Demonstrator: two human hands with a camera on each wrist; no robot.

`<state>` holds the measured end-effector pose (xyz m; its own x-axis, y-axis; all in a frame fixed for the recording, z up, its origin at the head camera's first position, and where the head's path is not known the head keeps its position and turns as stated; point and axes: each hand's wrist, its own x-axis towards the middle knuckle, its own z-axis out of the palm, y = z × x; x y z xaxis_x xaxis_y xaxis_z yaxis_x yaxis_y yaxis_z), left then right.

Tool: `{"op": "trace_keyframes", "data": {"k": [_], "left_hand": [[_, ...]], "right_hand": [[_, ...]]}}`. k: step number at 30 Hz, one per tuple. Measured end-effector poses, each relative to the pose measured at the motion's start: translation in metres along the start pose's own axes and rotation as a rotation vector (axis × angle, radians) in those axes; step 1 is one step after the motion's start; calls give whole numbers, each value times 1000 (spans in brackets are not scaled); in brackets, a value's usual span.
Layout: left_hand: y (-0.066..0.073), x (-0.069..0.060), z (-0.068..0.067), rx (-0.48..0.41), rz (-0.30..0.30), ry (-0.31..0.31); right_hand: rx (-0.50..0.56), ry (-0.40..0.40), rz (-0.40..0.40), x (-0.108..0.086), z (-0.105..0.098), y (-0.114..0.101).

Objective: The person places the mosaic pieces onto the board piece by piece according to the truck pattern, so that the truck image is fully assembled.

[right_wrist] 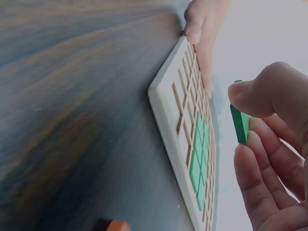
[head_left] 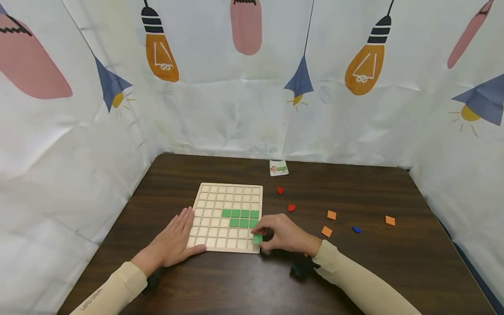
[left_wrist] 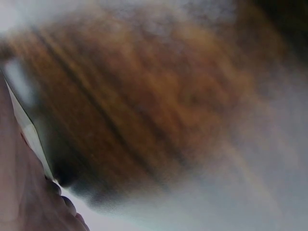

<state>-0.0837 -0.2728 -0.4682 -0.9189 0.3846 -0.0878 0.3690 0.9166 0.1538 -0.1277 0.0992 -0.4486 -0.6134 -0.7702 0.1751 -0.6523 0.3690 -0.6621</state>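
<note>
Green square tile (head_left: 257,239) sits pinched between the right hand's (head_left: 286,232) thumb and fingertips, thumb on the side nearer the person. From the right wrist it shows edge-on in that pinch — thumb on one face, fingertips against the other — and apart from the pale wooden gridded board (head_left: 214,197). From the head it overlaps the board's near right corner. Just beyond the right fingertips, seven flat green squares (head_left: 243,223) lie in the grid, four in one row and three in the next row closer to the fingers. At the opposite edge, the left hand (head_left: 171,240) rests with fingers extended along the board's side and thumb spread away to the near left corner. Beyond the right knuckles lie two small red pieces (head_left: 292,208); out past the back of that hand, away from its fingertips, are flat orange squares (head_left: 332,215) and a small blue piece (head_left: 356,229).
</note>
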Motion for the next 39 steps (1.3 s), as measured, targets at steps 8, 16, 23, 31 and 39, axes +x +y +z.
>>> {"op": "trace_keyframes", "data": {"k": [8,16,23,31,39], "left_hand": [[1,-1,0,4,1,14],[2,-1,-1,8,-6,7],[2,-1,-1,22,-6,8],[2,-1,-1,27,-15,8],[2,-1,-1,29,-12,12]], "right_hand": [[-29,27,-8,20,2,-2],[-6,58,15,38,6,-3],[10,87,-18,52,10,-4],[-3,85,1,69,15,-1],[-43,57,43,85,23,1]]}}
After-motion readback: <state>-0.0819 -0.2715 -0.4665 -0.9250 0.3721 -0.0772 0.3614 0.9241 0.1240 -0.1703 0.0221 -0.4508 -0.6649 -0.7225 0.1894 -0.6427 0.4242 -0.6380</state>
